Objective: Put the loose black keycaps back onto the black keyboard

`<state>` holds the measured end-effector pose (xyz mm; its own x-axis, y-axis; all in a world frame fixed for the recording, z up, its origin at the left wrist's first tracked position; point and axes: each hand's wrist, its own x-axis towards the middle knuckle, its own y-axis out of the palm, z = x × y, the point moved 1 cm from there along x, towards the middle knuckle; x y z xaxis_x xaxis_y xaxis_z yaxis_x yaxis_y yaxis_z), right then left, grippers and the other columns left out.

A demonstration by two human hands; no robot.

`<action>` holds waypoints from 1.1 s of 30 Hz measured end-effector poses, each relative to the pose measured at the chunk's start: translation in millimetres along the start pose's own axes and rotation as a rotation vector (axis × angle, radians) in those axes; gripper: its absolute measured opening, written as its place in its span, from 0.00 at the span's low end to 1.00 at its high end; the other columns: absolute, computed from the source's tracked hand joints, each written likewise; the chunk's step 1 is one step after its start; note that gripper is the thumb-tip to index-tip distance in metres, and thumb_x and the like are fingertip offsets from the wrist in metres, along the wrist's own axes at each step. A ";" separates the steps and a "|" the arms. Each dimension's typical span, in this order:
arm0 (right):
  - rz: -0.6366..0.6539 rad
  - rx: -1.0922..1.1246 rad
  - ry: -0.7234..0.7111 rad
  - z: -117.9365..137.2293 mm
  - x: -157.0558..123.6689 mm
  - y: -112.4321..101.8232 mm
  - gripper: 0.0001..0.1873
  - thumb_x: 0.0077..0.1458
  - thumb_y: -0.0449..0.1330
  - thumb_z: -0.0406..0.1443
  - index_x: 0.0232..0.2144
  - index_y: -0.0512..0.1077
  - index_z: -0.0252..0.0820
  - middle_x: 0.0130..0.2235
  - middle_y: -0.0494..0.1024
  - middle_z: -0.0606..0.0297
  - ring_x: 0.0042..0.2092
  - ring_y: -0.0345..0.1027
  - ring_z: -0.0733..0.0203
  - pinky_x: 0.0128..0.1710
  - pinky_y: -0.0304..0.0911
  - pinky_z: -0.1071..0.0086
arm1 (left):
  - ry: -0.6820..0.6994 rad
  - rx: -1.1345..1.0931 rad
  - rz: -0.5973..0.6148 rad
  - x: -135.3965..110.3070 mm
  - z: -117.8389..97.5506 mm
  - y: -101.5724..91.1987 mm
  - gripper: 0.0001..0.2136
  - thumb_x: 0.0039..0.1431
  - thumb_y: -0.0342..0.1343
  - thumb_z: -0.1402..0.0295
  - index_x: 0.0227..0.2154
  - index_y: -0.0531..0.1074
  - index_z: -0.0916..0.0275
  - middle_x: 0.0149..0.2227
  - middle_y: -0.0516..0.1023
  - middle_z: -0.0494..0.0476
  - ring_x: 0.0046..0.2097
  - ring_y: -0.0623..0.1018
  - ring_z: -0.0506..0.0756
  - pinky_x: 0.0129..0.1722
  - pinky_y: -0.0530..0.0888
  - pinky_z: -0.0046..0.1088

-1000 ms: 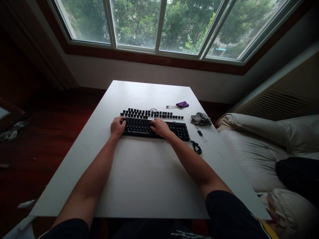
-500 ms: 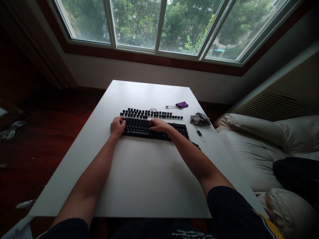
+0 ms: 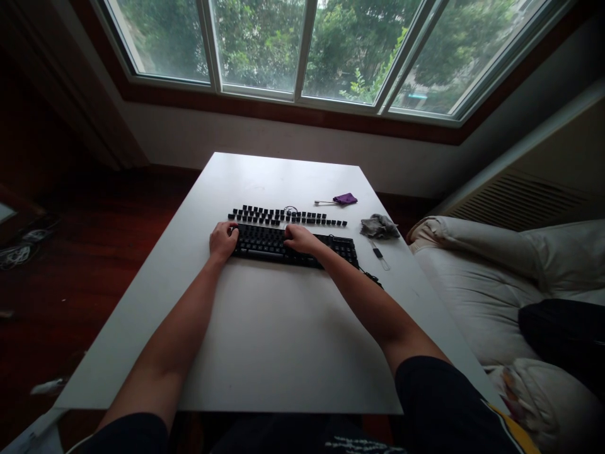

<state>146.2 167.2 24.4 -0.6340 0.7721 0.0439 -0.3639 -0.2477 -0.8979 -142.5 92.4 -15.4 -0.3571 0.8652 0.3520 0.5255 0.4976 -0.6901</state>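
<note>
A black keyboard (image 3: pixel 265 243) lies across the middle of the white table (image 3: pixel 283 340). My left hand (image 3: pixel 224 239) is closed round its left end, thumb near the top corner. Over the middle of the keys, my right hand (image 3: pixel 300 239) is bent down with fingers pinched together; whatever they hold, if anything, is hidden. Behind the keyboard several loose black keycaps (image 3: pixel 265 215) stand in rows. A thin dark loop (image 3: pixel 290 209) lies among them.
At the table's right are a grey crumpled cloth (image 3: pixel 379 226) and a wire keycap puller (image 3: pixel 378 253). Farther back lie a white-handled brush (image 3: pixel 324 202) and a purple cloth (image 3: pixel 345 198). A pale sofa (image 3: pixel 463 284) flanks the right side; a window (image 3: pixel 302 50) is ahead.
My right hand has shifted very slightly over the keys, its fingers still pinched. My left hand keeps its place at the keyboard's left end.
</note>
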 end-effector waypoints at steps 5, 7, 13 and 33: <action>-0.146 0.139 -0.016 7.7 -11.4 1.5 0.09 0.49 0.58 0.33 0.36 0.69 0.44 0.33 0.74 0.67 0.34 0.62 0.60 0.35 0.55 0.69 | -0.017 0.007 0.018 0.9 0.7 -0.8 0.12 0.61 0.53 0.65 0.45 0.77 0.57 0.47 0.77 0.59 0.46 0.78 0.58 0.52 0.73 0.36; -0.166 0.221 -0.019 10.0 -16.6 0.9 0.10 0.49 0.59 0.34 0.37 0.70 0.44 0.32 0.74 0.68 0.33 0.63 0.61 0.35 0.56 0.70 | -0.015 0.004 0.019 1.0 0.5 -0.9 0.12 0.61 0.53 0.65 0.45 0.77 0.57 0.48 0.77 0.59 0.47 0.78 0.58 0.52 0.73 0.35; -0.185 0.407 -0.057 7.5 -26.4 -3.8 0.15 0.58 0.57 0.41 0.47 0.74 0.46 0.29 0.72 0.71 0.29 0.60 0.63 0.34 0.56 0.70 | -0.014 0.000 0.011 1.3 2.6 1.2 0.13 0.61 0.53 0.65 0.45 0.77 0.57 0.48 0.77 0.58 0.47 0.77 0.58 0.52 0.73 0.36; -0.276 0.345 -0.111 -2.8 -28.0 2.3 0.11 0.54 0.66 0.41 0.39 0.73 0.45 0.33 0.76 0.66 0.34 0.66 0.61 0.37 0.60 0.68 | -0.009 0.009 0.011 0.6 -0.6 0.7 0.13 0.61 0.53 0.66 0.46 0.77 0.58 0.47 0.77 0.58 0.45 0.78 0.57 0.52 0.73 0.35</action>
<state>165.0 146.7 19.8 -0.5437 0.7739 0.3248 -0.7238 -0.2365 -0.6483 -141.9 93.3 -15.3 -0.3588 0.8698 0.3387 0.5226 0.4878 -0.6992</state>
